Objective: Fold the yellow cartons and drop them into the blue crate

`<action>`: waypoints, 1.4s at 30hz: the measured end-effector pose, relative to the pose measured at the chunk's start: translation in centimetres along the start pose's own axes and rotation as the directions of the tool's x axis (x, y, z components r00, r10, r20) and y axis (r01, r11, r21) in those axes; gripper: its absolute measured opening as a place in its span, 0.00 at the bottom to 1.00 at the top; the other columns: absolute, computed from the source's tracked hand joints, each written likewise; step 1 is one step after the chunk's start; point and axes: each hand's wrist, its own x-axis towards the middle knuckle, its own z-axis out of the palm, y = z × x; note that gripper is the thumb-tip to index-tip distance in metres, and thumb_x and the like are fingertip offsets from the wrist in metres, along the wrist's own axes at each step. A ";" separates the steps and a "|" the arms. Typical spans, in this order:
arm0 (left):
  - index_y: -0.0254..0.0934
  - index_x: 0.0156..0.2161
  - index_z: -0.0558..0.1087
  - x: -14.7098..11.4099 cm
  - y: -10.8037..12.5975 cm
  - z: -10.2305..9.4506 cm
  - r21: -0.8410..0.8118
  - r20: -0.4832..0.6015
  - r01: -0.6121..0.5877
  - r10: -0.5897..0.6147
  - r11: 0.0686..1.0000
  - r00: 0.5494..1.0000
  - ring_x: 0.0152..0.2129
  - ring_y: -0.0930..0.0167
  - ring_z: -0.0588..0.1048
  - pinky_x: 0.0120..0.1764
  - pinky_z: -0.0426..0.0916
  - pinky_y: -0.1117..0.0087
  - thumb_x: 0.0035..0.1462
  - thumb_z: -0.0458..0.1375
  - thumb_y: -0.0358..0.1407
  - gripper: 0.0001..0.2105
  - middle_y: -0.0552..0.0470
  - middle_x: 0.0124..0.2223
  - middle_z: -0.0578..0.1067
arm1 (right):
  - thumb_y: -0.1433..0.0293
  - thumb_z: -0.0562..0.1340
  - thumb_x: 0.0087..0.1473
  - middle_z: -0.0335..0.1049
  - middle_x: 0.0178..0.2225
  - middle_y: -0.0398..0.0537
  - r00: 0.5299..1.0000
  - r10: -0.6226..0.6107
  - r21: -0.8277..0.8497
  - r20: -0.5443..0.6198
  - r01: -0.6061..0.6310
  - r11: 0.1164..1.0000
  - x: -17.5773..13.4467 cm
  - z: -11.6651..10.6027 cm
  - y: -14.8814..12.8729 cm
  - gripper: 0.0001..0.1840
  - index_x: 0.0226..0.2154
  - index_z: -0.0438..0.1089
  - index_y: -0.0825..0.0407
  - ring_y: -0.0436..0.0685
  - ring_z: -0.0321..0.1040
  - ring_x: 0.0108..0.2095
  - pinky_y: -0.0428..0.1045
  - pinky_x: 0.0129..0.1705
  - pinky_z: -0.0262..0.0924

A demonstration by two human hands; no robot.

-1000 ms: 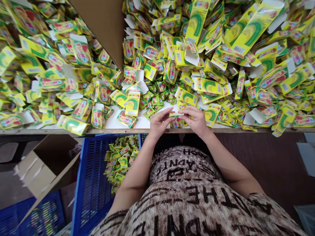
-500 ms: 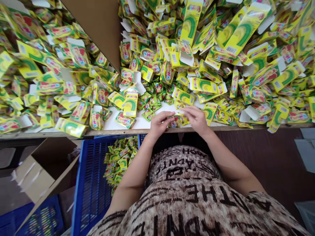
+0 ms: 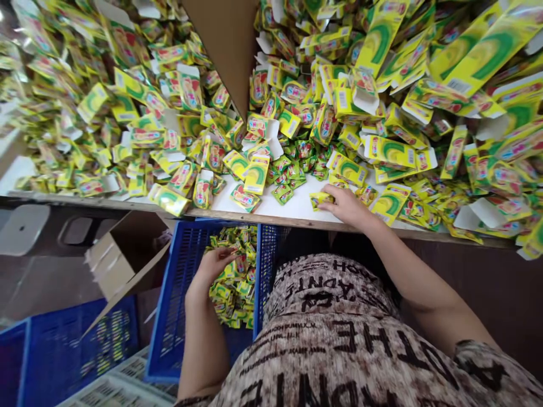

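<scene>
My left hand [image 3: 213, 267] is over the blue plastic crate [image 3: 259, 271] below the table edge. Its thumb and fingers are slightly apart above a heap of small yellow-green packets [image 3: 235, 299], and I make out nothing held between them. At the front of the white tabletop, my right hand [image 3: 345, 204] grips a small yellow packet [image 3: 321, 200] between thumb and fingers. Left of that hand lie green candy sachets [image 3: 283, 193] and a yellow carton [image 3: 257, 174]. Another yellow-green carton [image 3: 391, 202] lies just right of my right wrist.
Printed cartons, several with white flaps up, are piled across the table [image 3: 297, 210]. A brown cardboard panel [image 3: 229, 51] stands among them. An open cardboard box [image 3: 123, 254] sits left of the crate. Another blue crate [image 3: 55, 356] and a grey stool [image 3: 23, 229] are farther left.
My left hand has left the table and moved down and left, over the crate. My right hand now grips a small yellow packet. The view has turned left.
</scene>
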 end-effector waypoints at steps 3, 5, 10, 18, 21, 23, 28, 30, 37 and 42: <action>0.36 0.39 0.80 -0.3 2.6 1.8 -0.229 0.038 -0.137 0.150 0.964 0.988 0.35 0.61 0.80 0.41 0.75 0.62 0.42 0.68 0.53 0.24 0.45 0.38 0.82 | 0.71 0.66 0.56 0.74 0.51 0.51 0.984 -0.167 0.129 0.060 0.159 0.979 4.6 2.0 -3.2 0.25 0.56 0.68 0.50 0.58 0.70 0.47 0.51 0.49 0.61; 0.35 0.38 0.80 0.1 5.8 3.1 -0.301 0.001 -0.266 0.279 0.916 0.960 0.33 0.64 0.80 0.40 0.75 0.64 0.46 0.68 0.49 0.19 0.46 0.35 0.82 | 0.72 0.67 0.55 0.70 0.57 0.51 0.966 -0.223 0.120 0.134 0.207 0.971 7.2 3.1 -5.1 0.30 0.60 0.65 0.49 0.58 0.68 0.52 0.51 0.54 0.60; 0.35 0.35 0.79 3.8 11.3 4.7 -0.194 -0.328 -0.507 0.432 0.840 0.840 0.26 0.69 0.75 0.35 0.71 0.68 0.53 0.63 0.42 0.11 0.51 0.29 0.78 | 0.69 0.67 0.55 0.73 0.52 0.53 0.951 -0.067 -0.142 0.301 0.114 0.983 7.0 2.9 -5.2 0.23 0.54 0.71 0.47 0.63 0.70 0.51 0.54 0.52 0.62; 0.36 0.52 0.73 10.6 15.6 5.8 0.124 -0.539 -0.563 0.532 0.817 0.653 0.58 0.51 0.63 0.60 0.55 0.47 0.42 0.73 0.35 0.29 0.38 0.56 0.70 | 0.68 0.69 0.48 0.71 0.27 0.38 0.996 0.078 0.280 0.041 -0.087 0.956 -3.4 -0.6 3.9 0.35 0.59 0.64 0.49 0.53 0.66 0.25 0.49 0.33 0.66; 0.32 0.54 0.69 12.6 16.9 6.0 0.122 -0.542 -0.460 0.448 0.879 0.712 0.57 0.46 0.61 0.58 0.47 0.37 0.41 0.72 0.28 0.33 0.36 0.53 0.70 | 0.69 0.67 0.49 0.69 0.29 0.39 0.998 0.070 0.294 0.009 -0.069 0.953 -4.8 -1.3 4.4 0.36 0.61 0.63 0.48 0.51 0.62 0.23 0.49 0.30 0.64; 0.32 0.51 0.70 13.2 16.9 5.7 0.040 -0.557 -0.512 0.445 0.858 0.702 0.56 0.49 0.63 0.59 0.45 0.41 0.42 0.71 0.26 0.29 0.40 0.49 0.72 | 0.74 0.63 0.50 0.71 0.36 0.45 1.000 -0.028 0.183 -0.001 0.027 0.983 -5.3 -1.7 4.2 0.33 0.60 0.66 0.47 0.54 0.66 0.31 0.51 0.37 0.66; 0.36 0.31 0.73 10.9 15.6 5.1 -0.173 -0.519 -0.618 0.462 0.767 0.719 0.36 0.66 0.70 0.46 0.60 0.61 0.40 0.70 0.31 0.12 0.55 0.28 0.68 | 0.80 0.54 0.49 0.66 0.44 0.52 0.981 -0.195 0.077 -0.006 0.195 0.978 -6.2 -2.1 4.2 0.36 0.61 0.66 0.49 0.60 0.67 0.47 0.56 0.52 0.64; 0.37 0.31 0.72 9.1 15.6 5.9 -0.272 -0.456 -0.572 0.420 0.774 0.785 0.30 0.70 0.70 0.40 0.64 0.64 0.41 0.68 0.34 0.11 0.57 0.27 0.69 | 0.78 0.56 0.51 0.66 0.43 0.52 0.977 -0.193 0.076 -0.090 0.200 0.977 -6.1 -2.2 4.4 0.33 0.60 0.68 0.49 0.60 0.67 0.47 0.55 0.51 0.64; 0.36 0.40 0.72 5.8 17.0 11.4 -0.775 -0.076 -0.383 0.527 0.503 0.847 0.40 0.64 0.79 0.49 0.71 0.60 0.40 0.63 0.32 0.17 0.50 0.38 0.80 | 0.57 0.67 0.52 0.67 0.34 0.48 0.895 0.028 0.211 -0.445 0.075 0.975 -4.6 -3.6 4.4 0.14 0.30 0.78 0.51 0.56 0.66 0.35 0.51 0.36 0.63; 0.39 0.47 0.72 5.5 18.1 13.5 -0.778 -0.093 -0.413 0.564 0.473 0.821 0.42 0.65 0.79 0.48 0.70 0.62 0.44 0.60 0.31 0.20 0.51 0.41 0.80 | 0.48 0.69 0.42 0.60 0.20 0.38 0.922 0.294 0.437 -0.253 -0.163 0.885 -2.9 -1.9 4.0 0.24 0.27 0.70 0.52 0.50 0.54 0.23 0.47 0.26 0.52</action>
